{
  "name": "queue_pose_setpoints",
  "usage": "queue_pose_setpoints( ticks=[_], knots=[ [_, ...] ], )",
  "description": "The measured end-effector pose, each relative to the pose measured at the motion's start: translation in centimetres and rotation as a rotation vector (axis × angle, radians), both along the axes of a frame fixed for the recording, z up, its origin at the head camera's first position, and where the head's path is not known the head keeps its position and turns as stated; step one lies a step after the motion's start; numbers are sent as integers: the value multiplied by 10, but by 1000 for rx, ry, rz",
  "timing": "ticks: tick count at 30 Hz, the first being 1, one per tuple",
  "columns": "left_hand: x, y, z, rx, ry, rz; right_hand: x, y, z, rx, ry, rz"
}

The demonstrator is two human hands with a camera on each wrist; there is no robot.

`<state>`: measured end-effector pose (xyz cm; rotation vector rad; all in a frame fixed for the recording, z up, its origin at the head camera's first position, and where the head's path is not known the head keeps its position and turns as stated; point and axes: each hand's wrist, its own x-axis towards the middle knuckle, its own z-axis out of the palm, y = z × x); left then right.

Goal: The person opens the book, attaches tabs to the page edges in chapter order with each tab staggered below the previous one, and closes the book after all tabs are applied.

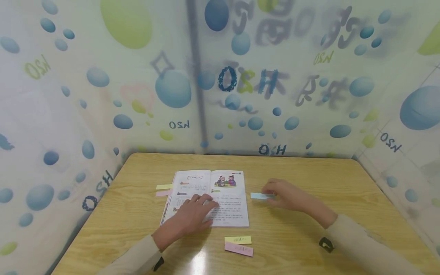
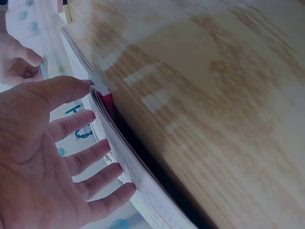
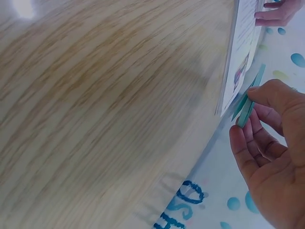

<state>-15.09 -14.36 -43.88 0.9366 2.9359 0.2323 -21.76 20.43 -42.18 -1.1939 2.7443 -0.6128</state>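
An open book (image 1: 228,212) lies on the wooden table, printed text on both pages and a cartoon picture at the upper right. My left hand (image 1: 193,214) rests across its lower middle with fingers spread and fairly straight, seen palm-side in the left wrist view. To the right of the book, my right hand (image 1: 288,195) pinches a light blue sticky note pad (image 1: 258,196) between thumb and fingers. In the right wrist view, a leaf of the blue-green pad (image 3: 246,113) stands apart from the rest. Yellow (image 1: 164,186) and pink (image 1: 163,193) tabs stick out past the book's left edge.
In front of the book, a yellow sticky note pad (image 1: 242,240) and a pink one (image 1: 238,249) lie partly overlapping, both with handwriting. The table (image 1: 302,172) meets a curtain (image 1: 299,118) printed with blue and green dots at its back edge.
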Motion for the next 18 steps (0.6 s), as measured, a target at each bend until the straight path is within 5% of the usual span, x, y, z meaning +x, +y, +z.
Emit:
queue_pose_setpoints(
  ticks=[12,18],
  knots=[
    [-7,6,6,81,-32,42,7,-24,11,-10,-14,45],
    [-9,17,15,202,-47,70,8,-34,11,-3,-31,41]
  ],
)
